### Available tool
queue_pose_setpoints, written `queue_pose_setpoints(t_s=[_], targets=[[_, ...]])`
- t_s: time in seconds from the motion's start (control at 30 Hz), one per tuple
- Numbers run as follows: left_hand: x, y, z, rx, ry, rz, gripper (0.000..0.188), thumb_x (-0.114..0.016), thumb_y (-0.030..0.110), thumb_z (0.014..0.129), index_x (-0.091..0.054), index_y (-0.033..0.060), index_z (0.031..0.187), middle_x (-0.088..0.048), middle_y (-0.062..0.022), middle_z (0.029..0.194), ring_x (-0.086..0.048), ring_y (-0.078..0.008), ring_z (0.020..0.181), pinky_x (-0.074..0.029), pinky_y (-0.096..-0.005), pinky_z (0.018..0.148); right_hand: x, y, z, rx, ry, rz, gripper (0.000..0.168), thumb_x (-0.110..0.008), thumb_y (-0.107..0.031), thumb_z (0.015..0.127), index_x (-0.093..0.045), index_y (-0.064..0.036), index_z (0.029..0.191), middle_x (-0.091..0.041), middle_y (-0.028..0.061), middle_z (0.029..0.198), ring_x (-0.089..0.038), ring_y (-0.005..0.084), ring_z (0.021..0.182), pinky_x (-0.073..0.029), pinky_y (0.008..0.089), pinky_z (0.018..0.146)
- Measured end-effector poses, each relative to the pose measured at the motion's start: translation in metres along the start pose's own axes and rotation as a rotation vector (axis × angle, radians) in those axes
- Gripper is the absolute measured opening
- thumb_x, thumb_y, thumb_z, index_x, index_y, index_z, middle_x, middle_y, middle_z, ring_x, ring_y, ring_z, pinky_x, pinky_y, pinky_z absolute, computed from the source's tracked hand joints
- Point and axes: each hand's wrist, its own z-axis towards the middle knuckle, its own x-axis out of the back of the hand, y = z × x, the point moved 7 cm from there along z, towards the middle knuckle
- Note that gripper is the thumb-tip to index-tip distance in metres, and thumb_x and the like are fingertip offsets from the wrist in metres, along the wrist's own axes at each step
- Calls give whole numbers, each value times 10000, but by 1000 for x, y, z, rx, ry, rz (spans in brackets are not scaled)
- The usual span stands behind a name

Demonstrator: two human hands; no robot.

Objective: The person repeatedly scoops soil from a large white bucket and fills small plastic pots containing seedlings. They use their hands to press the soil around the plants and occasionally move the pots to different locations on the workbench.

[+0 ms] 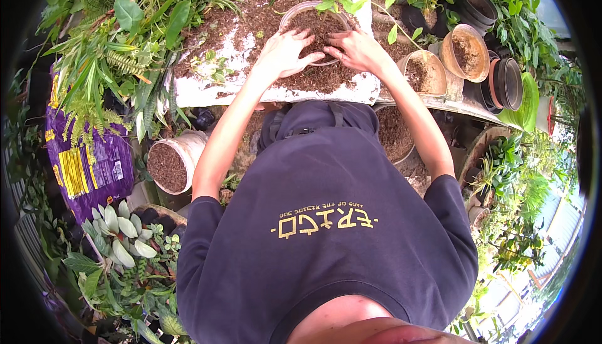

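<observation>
A round, pale-rimmed pot [313, 7] filled with dark potting mix [316, 24] stands on a soil-strewn white sheet [273, 95]. My left hand [288, 52] rests at the pot's left edge, fingers spread over the mix. On the right side, my right hand [353, 48] has its fingertips on the mix, and nothing shows gripped in either hand. The two thumbs point toward each other near the rim's front. A leafy green stem [345, 4] reaches over the back of the pot; its base is hidden.
Cut foliage [136, 57] is heaped on the left. Several pots, including a tan plastic pot [463, 52], stand to the right. A white bucket of mix [171, 165] and a purple printed sack [94, 170] are at the lower left. Loose mix covers much of the sheet.
</observation>
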Motion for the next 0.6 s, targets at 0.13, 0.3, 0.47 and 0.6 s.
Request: queue_pose_setpoints(t_s=[0.13, 0.3, 0.47, 0.6], targets=[[-29, -12, 19, 7, -120, 109, 801, -371, 666, 930, -452, 32, 1413, -402, -124, 1499, -373, -284, 1392, -316, -452, 1141, -24, 1, 8, 48, -60, -153, 527, -503, -407, 945, -588, 37, 1213, -646, 234, 1114, -683, 354, 879, -538, 470, 850], [-22, -9, 26, -20, -83, 82, 808, -339, 673, 937, -461, 24, 1403, -460, -165, 1444, -446, -319, 1332, -356, -431, 1117, -19, 9, 23, 1, -129, -119, 520, -555, -315, 873, -567, 78, 1214, -678, 247, 891, -686, 346, 854, -555, 447, 810], [-21, -8, 29, 29, -211, 6, 811, -350, 672, 934, -480, 6, 1379, -492, -191, 1406, -484, -338, 1293, -370, -439, 1102, -49, 19, 25, 16, -203, -103, 521, -565, -302, 874, -562, 24, 1281, -672, 230, 1069, -656, 348, 1006, -523, 440, 913], [-10, -19, 23, 29, -38, 89, 842, -333, 699, 924, -481, 9, 1383, -498, -188, 1403, -475, -326, 1306, -352, -463, 1106, -22, 1, 26, 47, -250, -12, 505, -511, -351, 942, -543, -20, 1322, -504, 184, 1399, -523, 342, 1249, -421, 429, 1070]])
